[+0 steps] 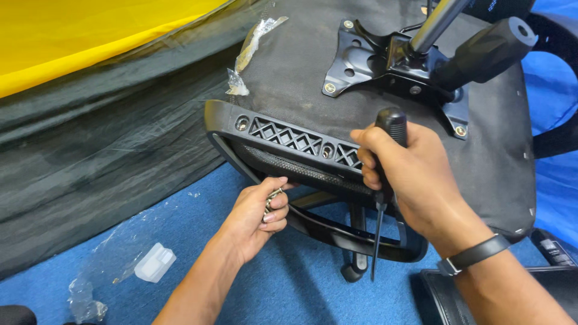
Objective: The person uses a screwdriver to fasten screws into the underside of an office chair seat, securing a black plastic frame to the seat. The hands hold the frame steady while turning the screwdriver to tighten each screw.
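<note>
right hand (pixel 415 174) gripping screwdriver (pixel 385 180), left hand (pixel 256 213) holding screws (pixel 272 199)

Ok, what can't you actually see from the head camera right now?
- Head view: what the left hand holds; its curled fingers hide all but a glint of metal.
- Head view: the third hole of the armrest bracket, covered by the right hand.
- Head view: the screwdriver tip, too thin and dark to make out.
- Head view: the gas cylinder, cut off by the top edge.
</note>
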